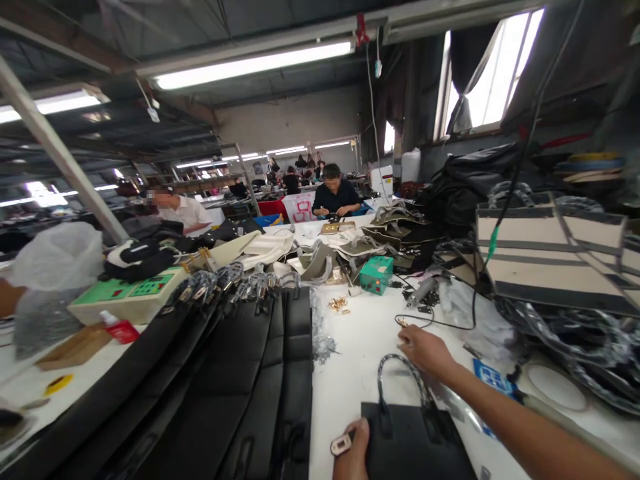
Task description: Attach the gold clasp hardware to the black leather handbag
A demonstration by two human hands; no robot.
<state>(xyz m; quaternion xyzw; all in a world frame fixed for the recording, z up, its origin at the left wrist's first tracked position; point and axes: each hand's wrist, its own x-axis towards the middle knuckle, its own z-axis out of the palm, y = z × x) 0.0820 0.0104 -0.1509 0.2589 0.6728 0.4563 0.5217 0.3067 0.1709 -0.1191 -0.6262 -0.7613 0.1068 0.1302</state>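
A black handbag panel (pixel 405 437) with a plastic-wrapped loop handle (pixel 395 360) lies at the bottom of the view. My left hand (pixel 354 447) is closed at its left edge, thumb on top, gripping it beside a small gold-rimmed metal clasp (pixel 342 445). Beyond the handle, my right hand (pixel 425 350) reaches over the white table (pixel 345 387), its fingers pressed together. Small gold-coloured metal pieces (pixel 401 322) show at its fingertips; I cannot make out whether it holds one. More gold metal pieces (pixel 339 305) lie in a loose pile farther left.
Stacked black bag pieces (pixel 240 367) cover the left side. A green electrical box (pixel 377 275) with a cable stands ahead. Wrapped handles and cream panels (pixel 540 250) are piled right, near a tape roll (pixel 557 387). A red bottle (pixel 119 328) lies left. Two people sit farther back.
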